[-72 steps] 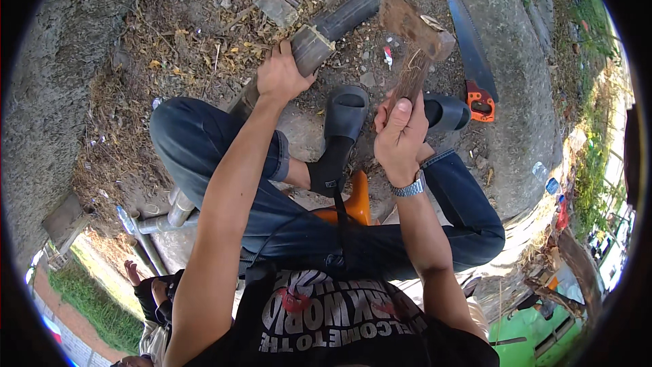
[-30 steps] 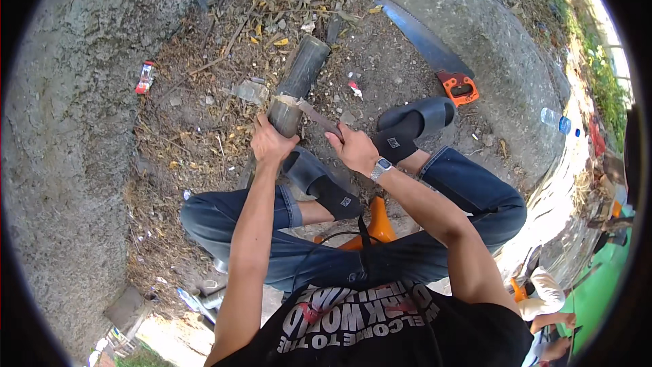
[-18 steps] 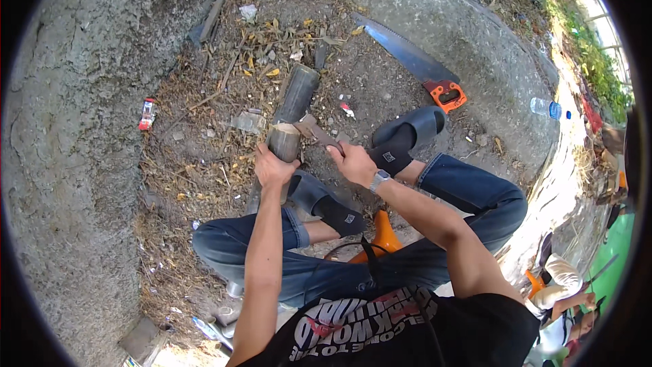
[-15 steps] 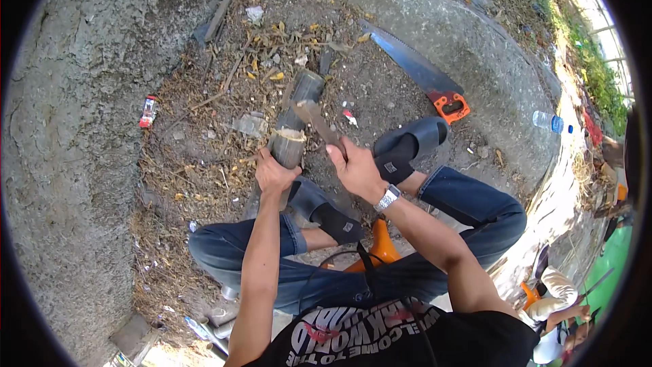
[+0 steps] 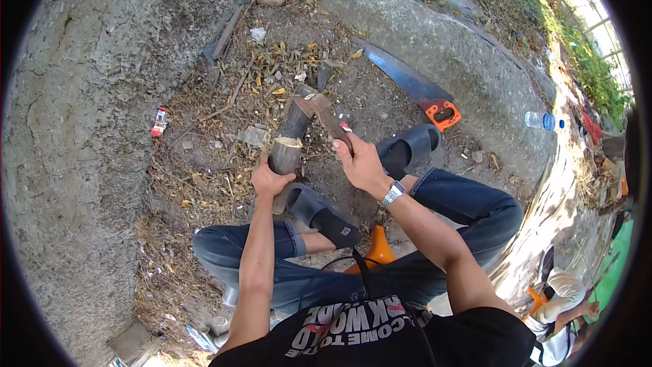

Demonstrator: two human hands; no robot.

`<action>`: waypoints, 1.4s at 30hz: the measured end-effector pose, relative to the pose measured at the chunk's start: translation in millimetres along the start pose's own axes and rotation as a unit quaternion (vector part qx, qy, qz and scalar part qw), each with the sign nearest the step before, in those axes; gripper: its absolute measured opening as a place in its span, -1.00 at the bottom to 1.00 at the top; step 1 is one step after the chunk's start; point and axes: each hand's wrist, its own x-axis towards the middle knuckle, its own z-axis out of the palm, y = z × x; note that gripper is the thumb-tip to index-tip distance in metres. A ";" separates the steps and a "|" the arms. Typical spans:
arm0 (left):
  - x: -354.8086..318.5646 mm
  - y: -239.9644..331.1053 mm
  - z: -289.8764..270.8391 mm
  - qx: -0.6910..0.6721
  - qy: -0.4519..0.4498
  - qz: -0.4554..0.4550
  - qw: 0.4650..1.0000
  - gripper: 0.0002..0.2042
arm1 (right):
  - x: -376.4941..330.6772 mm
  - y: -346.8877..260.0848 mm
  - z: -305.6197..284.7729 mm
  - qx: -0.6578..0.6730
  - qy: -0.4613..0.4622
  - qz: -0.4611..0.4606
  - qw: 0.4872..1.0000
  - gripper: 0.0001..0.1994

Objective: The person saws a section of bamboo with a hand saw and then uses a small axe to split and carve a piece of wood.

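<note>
Nearest the camera: person seated low on an orange stool (image 5: 375, 253), knees spread, blue jeans, black slide sandals on both feet; one sandal (image 5: 319, 209) points left just below the work, the other (image 5: 407, 149) lies to the right of it.

Left hand (image 5: 270, 181): fingers wrapped tight around the lower end of a bamboo section (image 5: 288, 141), which stands tilted on the dirt ground (image 5: 204, 163), its top leaning away from the person. A pale cut ring shows partway up the stem.

Right hand (image 5: 360, 160), wristwatch on the wrist: clamped on the handle of a chopping blade (image 5: 320, 112). The blade head rests on the top end of the bamboo; whether it has bitten in cannot be told.

Around the base: dry leaves, twigs and chips. Beyond and to the right, well apart from the hands: a handsaw (image 5: 407, 83) with an orange handle, lying flat by a concrete curb (image 5: 435, 41). Farther right, past the curb: a clear plastic bottle (image 5: 541, 121). Far left on the concrete: a small red wrapper (image 5: 159, 121).
</note>
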 end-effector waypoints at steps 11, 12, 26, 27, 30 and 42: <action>-25.0 26.5 26.3 0.024 0.075 -0.025 0.997 0.13 | -36.2 28.0 40.2 -0.115 -0.057 0.077 0.989 -0.48; -18.5 13.2 21.3 0.010 0.065 -0.032 0.997 0.11 | -40.4 23.8 40.7 -0.116 -0.068 0.078 0.988 -0.48; 13.5 -21.4 -12.5 -0.010 0.001 -0.039 0.999 0.07 | 23.7 -18.0 61.7 -0.109 -0.110 0.011 0.988 -0.45; 18.0 -14.2 -27.7 -0.041 -0.030 -0.039 0.998 0.03 | 21.6 -39.9 51.6 -0.034 -0.035 -0.010 0.999 -0.43; 19.5 0.9 -23.8 -0.066 -0.034 -0.039 0.996 -0.04 | 2.7 5.7 68.5 -0.026 0.001 -0.051 0.998 -0.42; 19.5 2.4 -18.7 -0.030 -0.052 -0.050 0.997 -0.01 | 3.1 18.2 71.3 -0.015 -0.006 -0.076 0.997 -0.54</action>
